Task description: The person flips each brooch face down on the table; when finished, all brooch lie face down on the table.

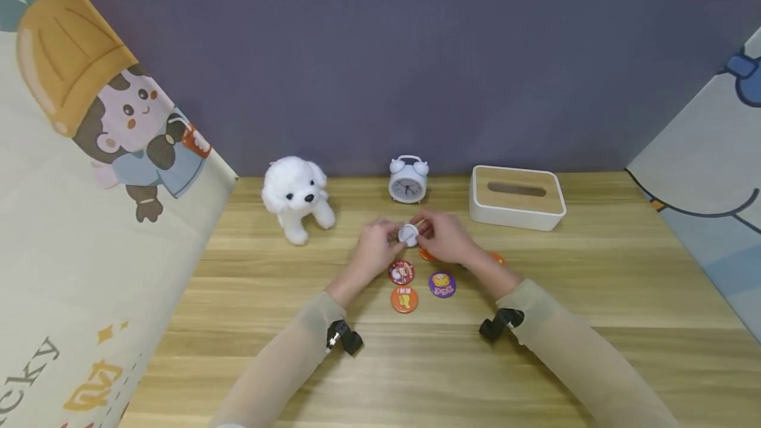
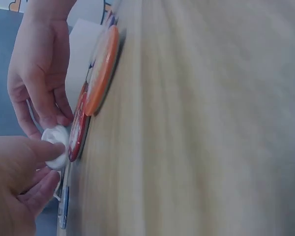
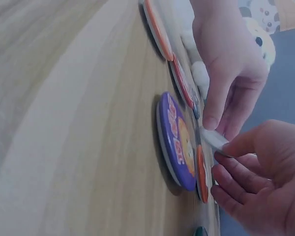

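Note:
Between both hands is a small round badge (image 1: 408,235) with a whitish face toward the head camera. My left hand (image 1: 378,243) pinches its left edge; in the left wrist view the thumb lies across the white disc. My right hand (image 1: 444,236) pinches the opposite edge between thumb and fingers. Just below the hands lie a red badge (image 1: 401,273), an orange badge (image 1: 404,299) and a purple badge (image 1: 442,284), picture side up. Another orange badge (image 3: 202,174) is partly hidden under the right hand in the head view.
Behind the hands stands a white alarm clock (image 1: 407,180). A white plush dog (image 1: 297,197) sits at the back left, and a white tissue box with a wooden lid (image 1: 518,197) at the back right. One more orange badge (image 1: 497,257) shows beside the right wrist.

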Demonstrator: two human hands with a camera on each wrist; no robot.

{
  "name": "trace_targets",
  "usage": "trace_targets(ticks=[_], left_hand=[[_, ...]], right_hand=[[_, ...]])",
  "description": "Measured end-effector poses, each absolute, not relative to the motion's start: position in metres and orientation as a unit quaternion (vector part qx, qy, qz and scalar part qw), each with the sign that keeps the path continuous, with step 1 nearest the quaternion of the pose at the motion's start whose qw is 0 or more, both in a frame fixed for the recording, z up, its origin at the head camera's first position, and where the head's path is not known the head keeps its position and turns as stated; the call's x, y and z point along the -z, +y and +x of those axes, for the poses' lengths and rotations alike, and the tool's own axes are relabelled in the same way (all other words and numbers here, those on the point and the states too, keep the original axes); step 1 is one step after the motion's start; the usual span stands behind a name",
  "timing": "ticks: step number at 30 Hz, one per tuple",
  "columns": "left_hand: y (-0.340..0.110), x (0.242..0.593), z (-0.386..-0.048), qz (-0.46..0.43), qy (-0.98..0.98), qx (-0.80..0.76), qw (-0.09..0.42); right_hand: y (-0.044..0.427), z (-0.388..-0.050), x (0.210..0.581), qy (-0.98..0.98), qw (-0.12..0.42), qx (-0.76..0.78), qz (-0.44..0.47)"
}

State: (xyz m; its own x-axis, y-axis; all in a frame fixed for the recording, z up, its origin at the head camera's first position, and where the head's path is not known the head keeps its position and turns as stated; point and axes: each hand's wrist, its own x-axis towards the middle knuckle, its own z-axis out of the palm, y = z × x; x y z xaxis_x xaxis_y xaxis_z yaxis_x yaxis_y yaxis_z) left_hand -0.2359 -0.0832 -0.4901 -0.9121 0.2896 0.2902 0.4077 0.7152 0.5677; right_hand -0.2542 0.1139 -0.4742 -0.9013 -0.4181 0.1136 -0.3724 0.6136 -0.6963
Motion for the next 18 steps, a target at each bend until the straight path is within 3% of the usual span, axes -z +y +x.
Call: trace_targets(ticks=[18], left_hand=[[-0.083,0.482,-0.247,-0.217,-0.938,0.265,0.054]], right_hand=[[0.115,-0.263,0.478,0.916,0.018,0.326,-0.231]])
